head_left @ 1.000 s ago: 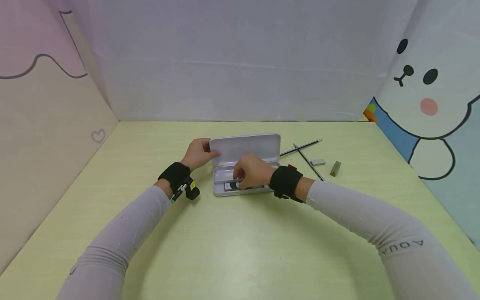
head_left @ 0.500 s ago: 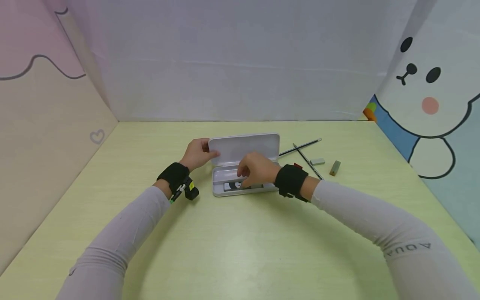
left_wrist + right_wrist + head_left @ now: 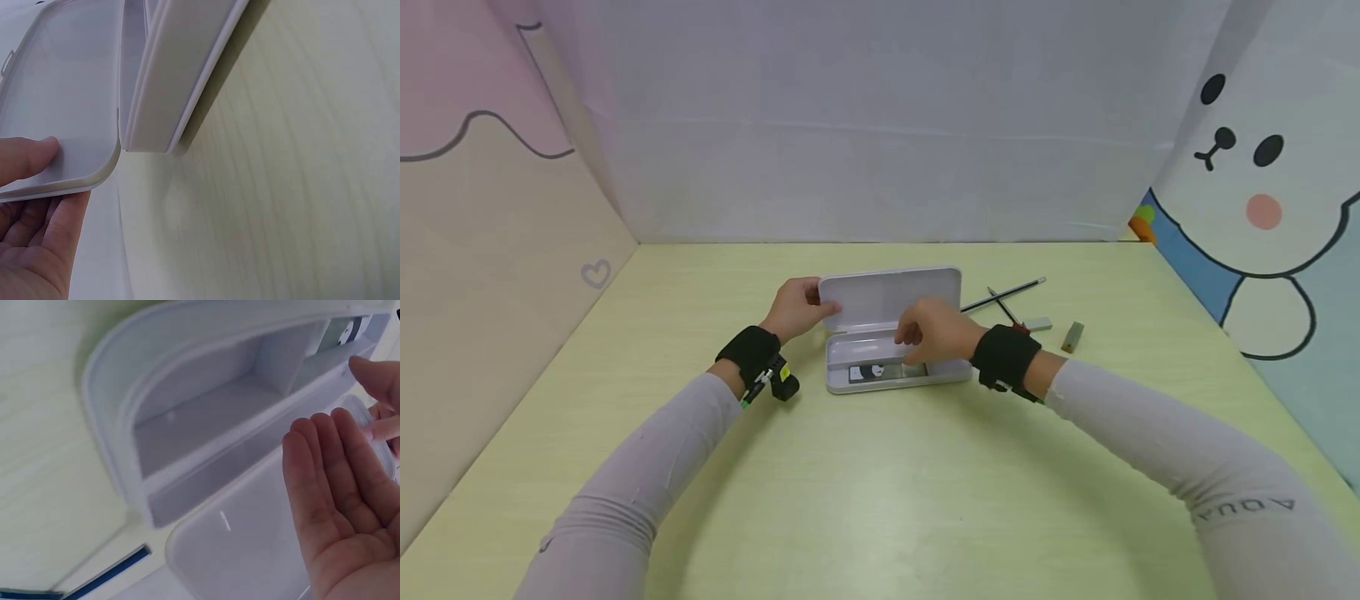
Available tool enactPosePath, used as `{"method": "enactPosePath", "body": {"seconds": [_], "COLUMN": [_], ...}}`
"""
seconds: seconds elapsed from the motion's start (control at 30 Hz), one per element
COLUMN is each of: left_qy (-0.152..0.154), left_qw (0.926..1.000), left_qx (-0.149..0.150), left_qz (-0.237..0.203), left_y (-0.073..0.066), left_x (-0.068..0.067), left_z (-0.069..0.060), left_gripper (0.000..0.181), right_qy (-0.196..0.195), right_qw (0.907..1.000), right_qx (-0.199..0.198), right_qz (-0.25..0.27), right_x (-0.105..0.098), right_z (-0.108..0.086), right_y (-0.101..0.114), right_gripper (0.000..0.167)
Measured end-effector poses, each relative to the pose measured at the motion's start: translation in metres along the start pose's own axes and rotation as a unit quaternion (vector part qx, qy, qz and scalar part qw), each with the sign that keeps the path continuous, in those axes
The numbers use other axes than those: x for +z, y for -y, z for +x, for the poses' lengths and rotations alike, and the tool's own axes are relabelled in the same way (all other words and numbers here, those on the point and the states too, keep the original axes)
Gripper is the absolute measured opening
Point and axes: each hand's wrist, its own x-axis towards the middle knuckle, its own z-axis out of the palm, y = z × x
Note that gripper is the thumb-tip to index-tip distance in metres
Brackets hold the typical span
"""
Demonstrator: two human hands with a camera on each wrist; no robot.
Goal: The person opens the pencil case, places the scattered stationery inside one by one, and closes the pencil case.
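Observation:
A white pencil case [image 3: 955, 372] lies on the table with its lid [image 3: 880, 298] raised. My left hand [image 3: 795, 310] pinches the lid's left edge, thumb on the inner face and fingers behind, as the left wrist view also shows. Above the tray hovers my right hand [image 3: 942, 332], its fingers loosely bent in the head view and holding nothing. The right wrist view shows its palm [image 3: 350, 550] bare. In the tray's front compartment lies a flat grey strip [image 3: 891, 373] with a black-and-white panda picture; what it is I cannot tell.
Right of the case, two dark pencils cross, one [image 3: 1015, 292] reaching farther right and the other [image 3: 1002, 306] partly hidden by the wrist gear. Nearby are a small pale block [image 3: 1037, 323] and an olive-grey block [image 3: 1072, 337]. Printed walls enclose the table.
My right hand has moved to the right over the tray, uncovering more of the panda strip. The left hand stays on the lid, and the case has not moved.

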Motion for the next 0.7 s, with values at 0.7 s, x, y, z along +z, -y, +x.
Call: {"method": "enactPosePath", "body": {"seconds": [0.7], "left_qy": [0.011], "left_qw": [0.9998], "left_qx": [0.003], "left_qz": [0.015], "left_y": [-0.011], "left_x": [-0.009], "left_z": [0.004], "left_gripper": [0.036], "right_qy": [-0.08], "right_qw": [0.9949], "right_qx": [0.055], "right_qz": [-0.028], "right_x": [-0.058], "right_z": [-0.051], "right_y": [-0.05], "right_gripper": [0.02]}}
